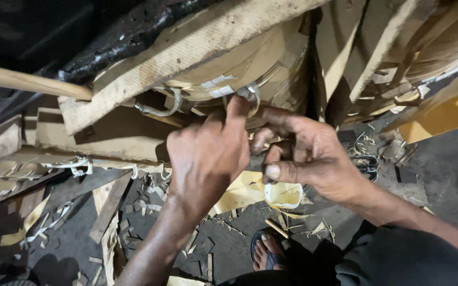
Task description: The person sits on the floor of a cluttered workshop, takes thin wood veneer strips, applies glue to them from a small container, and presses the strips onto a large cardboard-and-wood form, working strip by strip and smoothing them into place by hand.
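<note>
**Clerk:** Item one, the hands. What are you seeing?

**Operator:** I am looking down from the head camera. The left hand (208, 153) is reaching up with its fingers curled closed, pinching a white tape strip (250, 94) against the edge of a big paper-wrapped coil (250, 58). The right hand (306, 153) is sitting just beside it, fingers bent inward around the same spot, thumb pressed flat; I cannot tell for sure whether it is gripping the strip or only bracing it.

**Clerk:** Item two, the strip. Handling?

**Operator:** I am judging it light, thin and limp, likely to fray or slip if pulled hard. It is best taken near the loop at the coil's rim, pinched between thumb and forefinger. The coil itself is looking heavy and stiff, not something to shift by hand.

**Clerk:** Item three, surroundings?

**Operator:** I am logging a second white loop (160, 108) hanging left of the hands, pressboard slabs (186, 47) leaning across the coil, a wooden stick (27, 82) crossing at left, and a crumpled yellow sheet (250, 193) lying under the hands. Scraps (144, 212) are littering the dark floor (229, 249), and a sandalled foot (269, 251) is showing below.

**Clerk:** Obstructions?

**Operator:** The slabs are crowding the coil from above, and the two hands are hiding the strip's lower end from me.
</note>
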A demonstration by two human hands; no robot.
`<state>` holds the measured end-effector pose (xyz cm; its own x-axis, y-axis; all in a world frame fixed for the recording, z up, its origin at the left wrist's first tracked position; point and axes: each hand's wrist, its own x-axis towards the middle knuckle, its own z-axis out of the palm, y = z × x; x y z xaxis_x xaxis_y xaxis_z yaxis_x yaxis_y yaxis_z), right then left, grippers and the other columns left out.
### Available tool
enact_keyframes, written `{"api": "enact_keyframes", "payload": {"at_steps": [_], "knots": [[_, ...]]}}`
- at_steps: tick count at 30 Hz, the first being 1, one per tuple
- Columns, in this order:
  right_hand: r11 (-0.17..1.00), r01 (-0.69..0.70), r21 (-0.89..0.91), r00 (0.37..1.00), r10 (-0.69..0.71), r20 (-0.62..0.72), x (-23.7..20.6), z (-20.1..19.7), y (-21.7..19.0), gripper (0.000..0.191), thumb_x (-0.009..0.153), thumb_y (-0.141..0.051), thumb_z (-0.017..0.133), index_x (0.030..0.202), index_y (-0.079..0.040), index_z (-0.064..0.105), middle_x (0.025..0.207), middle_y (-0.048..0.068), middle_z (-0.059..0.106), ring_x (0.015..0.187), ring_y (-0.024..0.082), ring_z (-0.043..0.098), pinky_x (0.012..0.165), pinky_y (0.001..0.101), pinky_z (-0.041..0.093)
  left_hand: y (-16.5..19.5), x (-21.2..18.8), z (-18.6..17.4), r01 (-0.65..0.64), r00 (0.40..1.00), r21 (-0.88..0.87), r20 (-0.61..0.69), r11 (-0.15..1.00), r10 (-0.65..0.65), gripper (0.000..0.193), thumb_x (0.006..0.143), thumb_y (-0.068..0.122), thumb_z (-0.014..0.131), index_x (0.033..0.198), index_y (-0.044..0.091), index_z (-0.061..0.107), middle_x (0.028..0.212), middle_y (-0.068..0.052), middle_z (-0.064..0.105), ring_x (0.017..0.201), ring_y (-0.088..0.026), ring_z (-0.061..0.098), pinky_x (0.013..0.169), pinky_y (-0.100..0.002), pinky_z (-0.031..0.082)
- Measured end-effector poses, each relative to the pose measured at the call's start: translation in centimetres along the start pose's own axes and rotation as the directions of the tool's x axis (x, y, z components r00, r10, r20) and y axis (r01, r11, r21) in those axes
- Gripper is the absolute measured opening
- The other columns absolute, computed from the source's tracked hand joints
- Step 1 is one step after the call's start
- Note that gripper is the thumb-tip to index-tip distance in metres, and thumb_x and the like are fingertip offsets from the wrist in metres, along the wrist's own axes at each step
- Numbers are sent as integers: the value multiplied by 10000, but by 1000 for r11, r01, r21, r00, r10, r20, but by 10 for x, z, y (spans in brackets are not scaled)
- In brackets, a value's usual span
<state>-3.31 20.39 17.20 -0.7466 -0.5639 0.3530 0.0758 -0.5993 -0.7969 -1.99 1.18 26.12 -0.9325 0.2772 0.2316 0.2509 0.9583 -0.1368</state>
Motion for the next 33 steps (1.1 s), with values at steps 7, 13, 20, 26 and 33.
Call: {"api": "enact_keyframes", "payload": {"at_steps": [7,13,20,26,33], "knots": [[968,74,239,987,-106,123,-20,3,-30,559,917,-134,797,1421,-57,569,1105,127,682,910,201,690,776,360,617,-11,-6,36,-109,939,130,-312,986,145,396,839,292,708,1199,132,671,634,-15,601,399,-188,555,331,-392,395],[949,-88,302,995,68,73,-35,-21,-34,511,881,-84,797,1347,60,646,1056,183,700,915,272,704,766,399,591,-26,-19,62,-30,944,99,-325,995,61,110,983,206,666,884,203,620,606,-3,614,465,-187,588,452,-393,456],[781,92,-618,931,-287,-224,-85,-57,-61,281,899,-81,772,1152,12,695,1119,141,741,959,192,750,842,340,675,-26,-49,54,14,922,-247,-371,969,-108,53,979,160,643,994,140,596,742,-37,672,607,-180,649,639,-367,522],[506,20,-862,656,-657,-370,-137,-114,-121,198,1014,40,710,1147,10,566,1076,91,653,968,203,642,832,274,536,4,-97,67,-10,908,-807,-255,591,-332,272,989,97,631,1251,31,609,918,-70,735,753,-163,708,796,-326,569],[292,-271,-917,959,4,-282,-133,-108,-48,374,986,68,730,1333,-2,607,1169,121,704,1047,191,715,923,294,608,34,-148,170,127,964,-630,-103,766,-245,312,996,102,705,1303,44,698,1065,-148,774,889,-229,743,797,-323,562]]}}
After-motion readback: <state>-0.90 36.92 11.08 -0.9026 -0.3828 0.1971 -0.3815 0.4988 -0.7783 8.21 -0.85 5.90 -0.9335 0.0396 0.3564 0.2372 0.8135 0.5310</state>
